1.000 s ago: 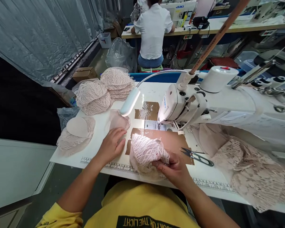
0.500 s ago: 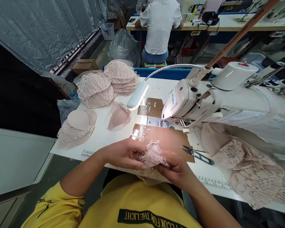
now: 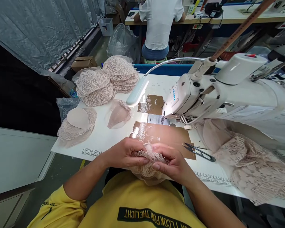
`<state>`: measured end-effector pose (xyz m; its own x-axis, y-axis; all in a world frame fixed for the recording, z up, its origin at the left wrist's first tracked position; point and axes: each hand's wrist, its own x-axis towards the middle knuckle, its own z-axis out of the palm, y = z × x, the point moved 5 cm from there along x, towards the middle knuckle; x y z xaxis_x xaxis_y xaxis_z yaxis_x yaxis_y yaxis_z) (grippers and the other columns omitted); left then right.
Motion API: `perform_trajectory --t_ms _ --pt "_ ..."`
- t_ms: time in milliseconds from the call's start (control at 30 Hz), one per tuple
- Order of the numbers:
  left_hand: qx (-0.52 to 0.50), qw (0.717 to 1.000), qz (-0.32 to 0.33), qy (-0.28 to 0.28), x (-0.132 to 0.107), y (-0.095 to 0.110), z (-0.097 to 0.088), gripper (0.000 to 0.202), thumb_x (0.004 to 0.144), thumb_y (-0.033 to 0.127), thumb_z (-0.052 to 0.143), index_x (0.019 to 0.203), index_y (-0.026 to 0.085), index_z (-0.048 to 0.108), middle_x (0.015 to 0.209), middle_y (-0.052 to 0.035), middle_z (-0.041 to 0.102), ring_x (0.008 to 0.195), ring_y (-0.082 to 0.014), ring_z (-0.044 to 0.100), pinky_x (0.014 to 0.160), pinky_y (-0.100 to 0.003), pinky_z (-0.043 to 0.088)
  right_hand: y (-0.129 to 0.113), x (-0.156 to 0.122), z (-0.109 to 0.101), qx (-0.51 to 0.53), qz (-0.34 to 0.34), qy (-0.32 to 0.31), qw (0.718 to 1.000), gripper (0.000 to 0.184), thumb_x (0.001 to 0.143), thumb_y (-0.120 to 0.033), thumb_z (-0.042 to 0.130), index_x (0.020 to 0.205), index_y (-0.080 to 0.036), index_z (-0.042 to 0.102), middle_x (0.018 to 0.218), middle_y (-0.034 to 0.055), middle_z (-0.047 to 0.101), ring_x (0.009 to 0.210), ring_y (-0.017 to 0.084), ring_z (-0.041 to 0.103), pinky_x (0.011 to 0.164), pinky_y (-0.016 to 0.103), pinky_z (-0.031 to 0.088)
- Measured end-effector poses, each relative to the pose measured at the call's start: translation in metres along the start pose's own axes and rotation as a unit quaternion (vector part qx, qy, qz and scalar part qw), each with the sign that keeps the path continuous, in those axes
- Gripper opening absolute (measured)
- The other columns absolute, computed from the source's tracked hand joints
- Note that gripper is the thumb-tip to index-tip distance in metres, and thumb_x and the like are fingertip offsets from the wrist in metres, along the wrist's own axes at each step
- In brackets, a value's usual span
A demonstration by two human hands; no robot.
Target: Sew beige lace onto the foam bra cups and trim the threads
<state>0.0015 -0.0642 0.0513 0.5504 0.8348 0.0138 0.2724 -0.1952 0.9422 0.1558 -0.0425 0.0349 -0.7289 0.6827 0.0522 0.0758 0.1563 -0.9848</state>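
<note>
Both hands grip one pale pink lace cup piece (image 3: 147,164) at the near edge of the white sewing table (image 3: 104,136). My left hand (image 3: 123,154) is closed on its left side, fingers curled over the lace. Closed on the right side is my right hand (image 3: 174,163), its thumb pressing the top. The lace bunches between them and hangs over the table edge toward my yellow shirt. The white sewing machine head (image 3: 187,98) stands just beyond, to the right.
Thread snips (image 3: 199,152) lie right of my hands. Two stacks of lace cups (image 3: 106,82) sit at the far left, a single cup (image 3: 118,114) and a foam pad on lace (image 3: 78,122) nearer. Loose lace fabric (image 3: 254,167) lies right. A lamp (image 3: 137,91) overhangs. A person in white sits beyond.
My left hand left the table and came over to join the right on the lace piece. Both hands drew it back to the table edge and bunched it up.
</note>
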Motion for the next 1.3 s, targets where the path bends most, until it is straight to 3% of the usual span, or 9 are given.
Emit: perform_trajectory --t_ms 167,367,600,733,800,867,967,1133,1300 --pt "-0.037 0.999 -0.007 0.011 -0.001 -0.003 0.001 0.033 0.085 0.04 0.06 0.063 0.015 0.056 0.062 -0.0003 0.046 0.057 -0.0108 0.039 0.053 -0.024 0.032 0.002 0.0 -0.01 -0.008 0.012 0.079 0.997 0.024 0.083 -0.035 0.061 0.065 -0.02 0.06 0.078 0.0041 0.066 0.07 0.017 0.059 0.063 0.028 0.047" --pt "-0.019 0.999 0.002 0.026 0.001 -0.001 0.004 0.033 0.086 0.037 0.057 0.062 0.016 0.055 0.061 0.0001 0.047 0.055 -0.0101 0.039 0.051 -0.023 0.031 0.009 -0.001 -0.007 0.034 0.042 0.034 0.998 0.022 0.083 -0.041 0.062 0.082 -0.02 0.064 0.087 0.0052 0.068 0.08 0.019 0.062 0.072 0.03 0.049" --pt "-0.04 0.999 0.019 0.013 0.003 0.0 0.011 0.031 0.085 0.034 0.058 0.062 0.016 0.05 0.055 0.0037 0.038 0.052 -0.0081 0.033 0.048 -0.022 0.027 0.004 0.0 -0.005 0.065 0.032 0.071 0.995 0.022 0.082 -0.037 0.064 0.069 -0.02 0.062 0.08 0.0037 0.068 0.072 0.017 0.061 0.065 0.028 0.048" --pt "-0.052 0.996 -0.003 0.073 0.0 -0.004 0.008 0.021 0.079 0.034 0.066 0.082 0.016 0.056 0.065 0.0023 0.047 0.057 -0.0091 0.039 0.051 -0.021 0.033 0.003 -0.002 -0.007 0.031 0.026 0.121 0.992 0.022 0.081 -0.035 0.065 0.066 -0.02 0.061 0.075 0.0028 0.068 0.067 0.016 0.061 0.061 0.027 0.047" --pt "-0.052 0.993 -0.024 0.105 -0.001 -0.006 0.005 0.034 0.076 0.033 0.071 0.102 0.017 0.057 0.073 0.0009 0.053 0.061 -0.0109 0.044 0.056 -0.021 0.037 0.001 -0.004 -0.007 0.007 0.015 0.14 0.99 0.021 0.08 -0.033 0.065 0.065 -0.02 0.061 0.072 0.0022 0.068 0.065 0.016 0.061 0.06 0.027 0.047" --pt "-0.042 0.993 -0.038 0.1 -0.001 -0.007 0.005 0.037 0.077 0.032 0.07 0.108 0.017 0.058 0.076 -0.0005 0.056 0.065 -0.0123 0.048 0.059 -0.022 0.039 -0.001 -0.004 -0.006 -0.007 0.008 0.146 0.989 0.02 0.08 -0.032 0.065 0.065 -0.02 0.061 0.072 0.002 0.068 0.065 0.015 0.062 0.06 0.027 0.047" --pt "-0.045 0.996 -0.048 0.058 0.003 -0.005 0.008 0.021 0.083 0.033 0.062 0.093 0.014 0.064 0.073 -0.0016 0.057 0.063 -0.0121 0.048 0.057 -0.021 0.037 -0.003 -0.003 -0.005 -0.013 0.008 0.146 0.989 0.02 0.08 -0.032 0.065 0.065 -0.02 0.06 0.072 0.0024 0.069 0.064 0.015 0.062 0.058 0.026 0.047" --pt "-0.071 0.995 -0.041 0.064 0.005 -0.003 0.009 0.024 0.09 0.032 0.052 0.084 0.012 0.064 0.066 -0.0003 0.051 0.059 -0.0098 0.043 0.054 -0.021 0.033 0.008 -0.004 -0.011 -0.043 0.048 0.141 0.988 0.027 0.083 -0.039 0.063 0.064 -0.019 0.061 0.06 0.0003 0.062 0.054 0.012 0.053 0.05 0.024 0.04" --pt "-0.078 0.992 -0.041 0.093 0.002 -0.005 0.008 0.025 0.09 0.032 0.052 0.081 0.013 0.064 0.066 -0.0017 0.054 0.057 -0.01 0.044 0.054 -0.022 0.035 0.017 -0.01 -0.026 0.077 0.041 0.157 0.984 0.031 0.083 -0.047 0.062 0.1 -0.021 0.064 0.086 0.0045 0.067 0.072 0.015 0.06 0.063 0.026 0.049"
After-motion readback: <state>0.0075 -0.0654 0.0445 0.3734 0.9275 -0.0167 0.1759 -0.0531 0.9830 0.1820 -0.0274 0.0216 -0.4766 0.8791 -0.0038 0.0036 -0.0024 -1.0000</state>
